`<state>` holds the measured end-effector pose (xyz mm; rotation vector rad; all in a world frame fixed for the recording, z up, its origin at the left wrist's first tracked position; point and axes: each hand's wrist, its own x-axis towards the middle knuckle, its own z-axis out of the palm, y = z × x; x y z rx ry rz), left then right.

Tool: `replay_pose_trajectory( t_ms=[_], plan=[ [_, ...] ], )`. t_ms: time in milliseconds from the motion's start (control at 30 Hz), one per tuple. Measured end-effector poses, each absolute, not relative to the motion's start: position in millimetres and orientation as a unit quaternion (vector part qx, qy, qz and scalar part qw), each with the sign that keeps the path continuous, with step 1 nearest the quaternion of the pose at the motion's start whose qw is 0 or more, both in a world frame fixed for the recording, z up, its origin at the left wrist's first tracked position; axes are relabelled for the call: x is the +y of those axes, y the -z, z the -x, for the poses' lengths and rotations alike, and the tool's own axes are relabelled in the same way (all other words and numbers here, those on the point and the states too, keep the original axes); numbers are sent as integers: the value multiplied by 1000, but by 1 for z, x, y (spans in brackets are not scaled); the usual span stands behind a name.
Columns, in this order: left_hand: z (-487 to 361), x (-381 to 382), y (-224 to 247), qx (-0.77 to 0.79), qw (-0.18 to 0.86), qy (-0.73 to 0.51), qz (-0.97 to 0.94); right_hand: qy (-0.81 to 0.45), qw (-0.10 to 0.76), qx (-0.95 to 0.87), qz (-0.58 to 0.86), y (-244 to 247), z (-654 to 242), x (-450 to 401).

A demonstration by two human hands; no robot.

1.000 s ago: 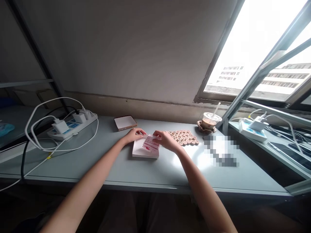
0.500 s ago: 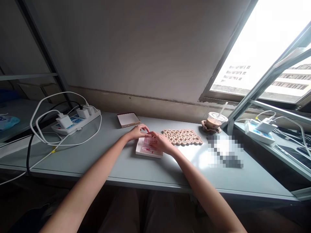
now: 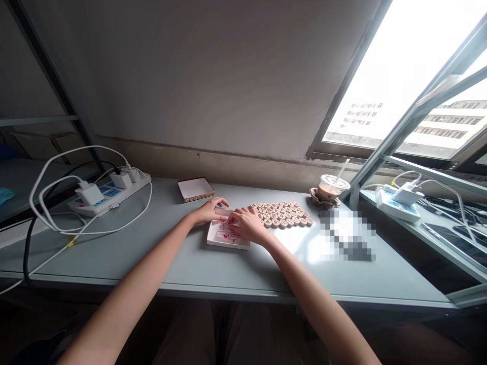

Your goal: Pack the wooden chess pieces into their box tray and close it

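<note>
A shallow white cardboard box stands on the desk in front of me. Inside lies a thin sheet printed with red lines and characters. My left hand rests at the box's back left corner, thumb and fingers apart over the rim. My right hand reaches over the right side, its fingers bent together down on the sheet; the fingertips are partly hidden. Close to the right hand, round wooden Chinese chess pieces lie flat in packed rows, some marked in black and some in red.
The box lid lies upturned at the back. A lidded drink cup with a straw sits in a carton holder at the back right. A blurred-out object lies before it. At left is a power strip with looping white cables.
My hands have drawn apart from where their fingertips met over the box. The left fingers spread at the corner; the right fingers lie lower on the sheet. The view has shifted slightly.
</note>
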<state>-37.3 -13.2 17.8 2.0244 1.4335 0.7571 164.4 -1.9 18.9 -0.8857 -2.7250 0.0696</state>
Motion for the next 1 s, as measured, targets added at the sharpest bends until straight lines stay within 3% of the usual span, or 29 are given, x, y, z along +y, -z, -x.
replay_pose_trajectory(
  t_ms=[133, 300, 733, 900, 1000],
  plan=[
    [38, -13, -16, 516, 309, -271, -752, -25, 115, -947, 300, -23, -166, -2],
    [40, -10, -11, 527, 272, -248, -766, -36, 92, -963, 249, -24, -170, -2],
    [44, -10, -14, 525, 302, -223, -764, -128, 122, -963, 204, -30, -172, -3],
    [45, -16, -25, 535, 345, -223, -738, -93, 237, -914, 315, -61, -211, 17],
    [47, -19, -26, 563, 323, -227, -726, -68, 191, -897, 393, -73, -246, 31]
  ],
)
